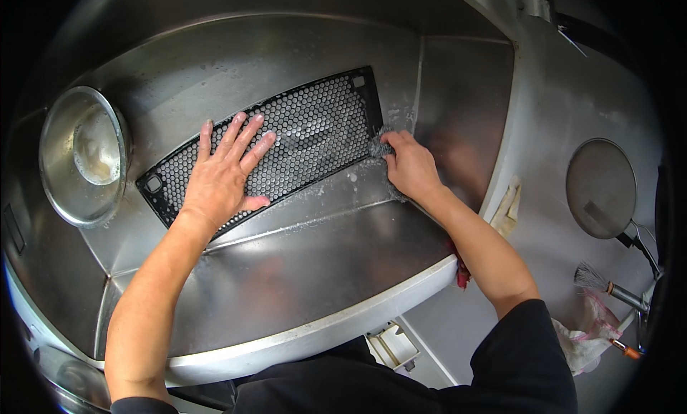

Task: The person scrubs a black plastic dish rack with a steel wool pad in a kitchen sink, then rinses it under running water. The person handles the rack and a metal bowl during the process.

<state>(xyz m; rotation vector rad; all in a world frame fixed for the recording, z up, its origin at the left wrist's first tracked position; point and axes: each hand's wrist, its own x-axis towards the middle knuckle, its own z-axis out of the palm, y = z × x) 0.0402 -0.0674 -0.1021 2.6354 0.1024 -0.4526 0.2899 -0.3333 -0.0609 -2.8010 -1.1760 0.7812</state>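
Observation:
A black perforated grille panel point(316, 127) lies slantwise on the floor of a stainless steel sink point(257, 54), with droplets and suds around its lower edge. My left hand point(220, 178) rests flat on the panel's left half, fingers spread, and holds nothing. At the panel's right end, my right hand point(410, 164) grips a grey scouring pad point(382, 143), which touches the dark border. Part of the pad is hidden under my fingers. Wet foam whitens some of my left fingertips.
A steel bowl point(83, 156) with soapy liquid stands tilted at the sink's left. Beyond the right rim are a round fine-mesh strainer point(601, 188), a wire-bristled brush point(612, 288), a pale cloth point(507, 207) and a stained rag point(587, 328). The sink's front rim point(316, 325) runs before my body.

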